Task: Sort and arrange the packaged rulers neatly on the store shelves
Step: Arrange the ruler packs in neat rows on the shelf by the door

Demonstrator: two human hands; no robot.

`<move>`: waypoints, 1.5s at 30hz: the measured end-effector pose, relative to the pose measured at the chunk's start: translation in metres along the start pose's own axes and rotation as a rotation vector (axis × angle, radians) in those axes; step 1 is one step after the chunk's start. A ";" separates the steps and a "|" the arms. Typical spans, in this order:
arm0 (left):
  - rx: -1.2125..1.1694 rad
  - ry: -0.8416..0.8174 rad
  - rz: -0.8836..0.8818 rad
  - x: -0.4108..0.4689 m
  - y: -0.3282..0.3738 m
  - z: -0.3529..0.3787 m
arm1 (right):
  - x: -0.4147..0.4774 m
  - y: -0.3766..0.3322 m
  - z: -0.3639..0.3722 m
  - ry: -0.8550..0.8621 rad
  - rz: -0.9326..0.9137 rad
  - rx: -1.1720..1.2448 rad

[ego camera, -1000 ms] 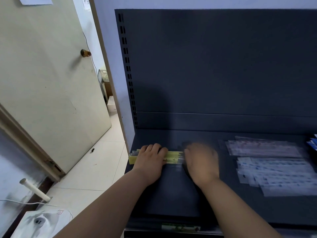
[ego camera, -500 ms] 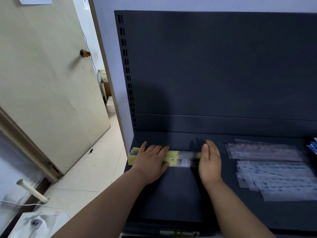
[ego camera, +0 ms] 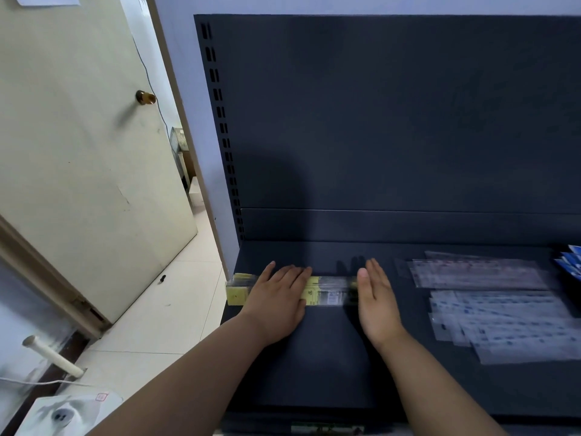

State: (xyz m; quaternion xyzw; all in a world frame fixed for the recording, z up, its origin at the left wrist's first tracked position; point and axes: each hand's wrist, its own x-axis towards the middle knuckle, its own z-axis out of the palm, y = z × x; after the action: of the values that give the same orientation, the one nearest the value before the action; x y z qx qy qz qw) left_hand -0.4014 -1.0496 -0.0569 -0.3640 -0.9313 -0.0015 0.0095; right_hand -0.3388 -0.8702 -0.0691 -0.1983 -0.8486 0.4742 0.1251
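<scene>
Both hands flank the yellow rulers (ego camera: pixel 327 292): left hand (ego camera: pixel 278 302) flat atop, right hand (ego camera: pixel 377 305) edge-on, fingers released.

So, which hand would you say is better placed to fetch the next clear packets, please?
Probably the right hand: it stands edge-on at the yellow pack's end, nearest the clear packets. The left hand lies flat on the pack.

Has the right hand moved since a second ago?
Yes. The right hand moved rightward to the right end of the yellow ruler pack, nearer the clear packs, and now stands edge-on.
</scene>
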 end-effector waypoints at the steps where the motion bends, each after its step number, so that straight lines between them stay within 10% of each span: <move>1: -0.002 0.000 0.001 0.000 0.000 0.000 | 0.001 0.001 0.001 0.009 -0.040 -0.106; 6: 0.003 0.001 0.008 0.000 0.000 0.000 | -0.004 0.003 0.014 -0.102 -0.412 -0.732; 11: 0.020 -0.009 -0.085 -0.007 -0.008 0.000 | -0.005 0.004 0.015 -0.077 -0.395 -0.947; 24: 0.044 -0.027 -0.087 -0.014 -0.017 0.002 | 0.001 0.009 0.011 -0.041 -0.586 -0.929; 35: -0.053 -0.158 -0.051 0.027 -0.027 -0.015 | 0.051 -0.027 -0.014 -0.443 -0.412 -0.915; 45: -0.018 -0.049 -0.083 0.015 -0.024 0.005 | 0.038 -0.002 -0.007 -0.297 -0.529 -0.964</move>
State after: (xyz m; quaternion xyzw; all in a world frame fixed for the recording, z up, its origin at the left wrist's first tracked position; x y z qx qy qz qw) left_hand -0.4284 -1.0571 -0.0617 -0.3251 -0.9455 -0.0015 -0.0168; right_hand -0.3701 -0.8490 -0.0626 0.0551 -0.9983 0.0086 0.0142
